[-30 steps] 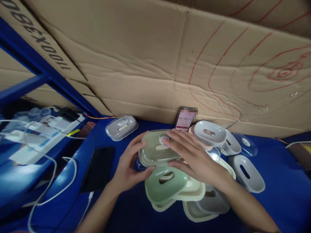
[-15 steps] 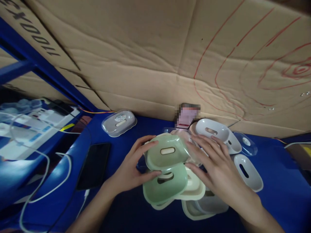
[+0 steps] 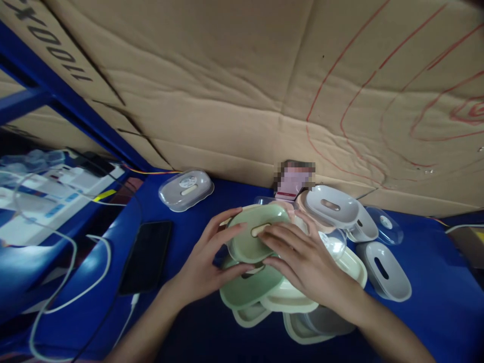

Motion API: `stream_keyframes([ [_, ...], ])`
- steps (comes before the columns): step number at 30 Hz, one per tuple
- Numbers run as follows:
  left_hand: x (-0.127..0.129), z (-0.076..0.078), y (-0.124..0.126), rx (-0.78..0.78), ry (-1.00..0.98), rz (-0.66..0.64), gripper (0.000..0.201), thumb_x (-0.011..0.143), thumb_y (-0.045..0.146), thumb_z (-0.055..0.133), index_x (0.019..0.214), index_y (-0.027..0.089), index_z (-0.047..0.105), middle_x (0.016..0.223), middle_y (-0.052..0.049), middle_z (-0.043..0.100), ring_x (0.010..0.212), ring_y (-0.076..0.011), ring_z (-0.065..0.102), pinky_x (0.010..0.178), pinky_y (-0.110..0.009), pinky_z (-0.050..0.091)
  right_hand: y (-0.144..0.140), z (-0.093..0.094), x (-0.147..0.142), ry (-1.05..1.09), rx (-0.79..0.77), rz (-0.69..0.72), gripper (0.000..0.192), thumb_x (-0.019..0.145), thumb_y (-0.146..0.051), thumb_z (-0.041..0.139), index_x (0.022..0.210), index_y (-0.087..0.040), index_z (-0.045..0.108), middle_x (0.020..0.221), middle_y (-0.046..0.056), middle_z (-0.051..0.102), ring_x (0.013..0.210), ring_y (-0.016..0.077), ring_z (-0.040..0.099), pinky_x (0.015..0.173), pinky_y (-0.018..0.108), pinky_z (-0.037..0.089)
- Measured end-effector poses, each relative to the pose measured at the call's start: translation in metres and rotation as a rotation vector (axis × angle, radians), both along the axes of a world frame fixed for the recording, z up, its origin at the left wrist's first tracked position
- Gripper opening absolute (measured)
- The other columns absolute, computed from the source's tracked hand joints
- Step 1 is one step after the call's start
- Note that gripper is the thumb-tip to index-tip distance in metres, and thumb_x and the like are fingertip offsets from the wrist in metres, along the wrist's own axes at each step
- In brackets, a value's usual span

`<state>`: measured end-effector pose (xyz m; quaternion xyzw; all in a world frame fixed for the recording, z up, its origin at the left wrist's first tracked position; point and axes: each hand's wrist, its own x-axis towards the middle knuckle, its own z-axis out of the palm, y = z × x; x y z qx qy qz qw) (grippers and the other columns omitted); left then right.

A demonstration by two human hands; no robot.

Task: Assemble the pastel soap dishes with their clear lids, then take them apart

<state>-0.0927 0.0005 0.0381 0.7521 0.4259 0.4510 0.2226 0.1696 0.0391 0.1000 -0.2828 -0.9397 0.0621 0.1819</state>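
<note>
- Two hands close on one pale green tray: the left hand grips its near-left rim with fingers curled over the top edge, and the right hand lies across its right half, fingers spread flat beside the slot in its middle.
- The tray is tilted, its far edge raised, and sits just above a heap of like pieces.
- Directly under both hands lies a second green tray, and beneath the right palm a cream tray with more cream and grey pieces under it.
- Just beyond the right hand's fingertips stands a grey tray with an oval slot; a clear lid lies further to that side.
- Right of the right wrist, apart from the heap, rests another grey slotted tray.
- Beyond the left hand, well apart, a covered grey soap box sits on the blue tabletop.
- Left of the left forearm lies a dark phone, with white cables further out.
- A cardboard sheet with red lines stands behind everything.
</note>
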Motion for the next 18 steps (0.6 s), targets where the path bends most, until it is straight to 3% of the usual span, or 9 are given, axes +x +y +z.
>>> stream_keyframes([
  [4,-0.003,-0.004,0.003,-0.059,-0.022,0.025,0.082,0.089,0.041,0.086,0.159,0.043,0.043,0.164,-0.014,0.046,0.151,-0.0365,0.05,0.118,-0.06,0.052,0.001,-0.01,-0.007,0.036,0.072,-0.054,0.029,0.111,-0.026,0.056,0.137,-0.02,0.067,0.129,0.005,0.078,0.122,0.0202,0.071,0.132,0.053,0.022],
  [9,-0.011,0.0,0.006,-0.172,0.022,0.012,0.085,0.092,0.04,0.083,0.163,0.039,0.037,0.166,-0.013,0.045,0.154,-0.0359,0.047,0.124,-0.061,0.045,0.005,-0.008,-0.006,0.177,0.117,-0.14,0.016,0.11,-0.022,0.056,0.117,-0.02,0.07,0.115,0.004,0.082,0.109,0.019,0.075,0.128,0.05,0.028],
  [13,-0.025,0.0,0.013,-0.166,0.089,0.021,0.069,0.1,0.035,0.072,0.161,0.036,0.041,0.164,-0.011,0.05,0.152,-0.0323,0.05,0.125,-0.056,0.044,0.003,-0.006,-0.003,0.184,0.162,-0.195,0.01,0.11,-0.019,0.055,0.112,-0.02,0.065,0.118,0.005,0.081,0.111,0.0196,0.075,0.13,0.051,0.024],
  [15,-0.035,-0.006,0.021,-0.107,0.121,0.143,0.056,0.102,0.034,0.067,0.155,0.033,0.049,0.161,-0.01,0.053,0.15,-0.0321,0.052,0.126,-0.057,0.043,0.001,-0.006,-0.001,0.174,0.182,-0.192,0.01,0.109,-0.018,0.056,0.114,-0.021,0.063,0.115,0.004,0.082,0.109,0.0194,0.075,0.13,0.052,0.024],
  [18,-0.052,-0.023,0.035,-0.019,0.218,0.498,0.049,0.103,0.034,0.061,0.151,0.029,0.053,0.163,-0.014,0.047,0.154,-0.0366,0.045,0.128,-0.063,0.036,-0.004,-0.002,0.002,0.18,0.234,-0.173,0.011,0.107,-0.016,0.058,0.115,-0.022,0.063,0.111,0.003,0.082,0.105,0.0194,0.075,0.13,0.052,0.027],
])
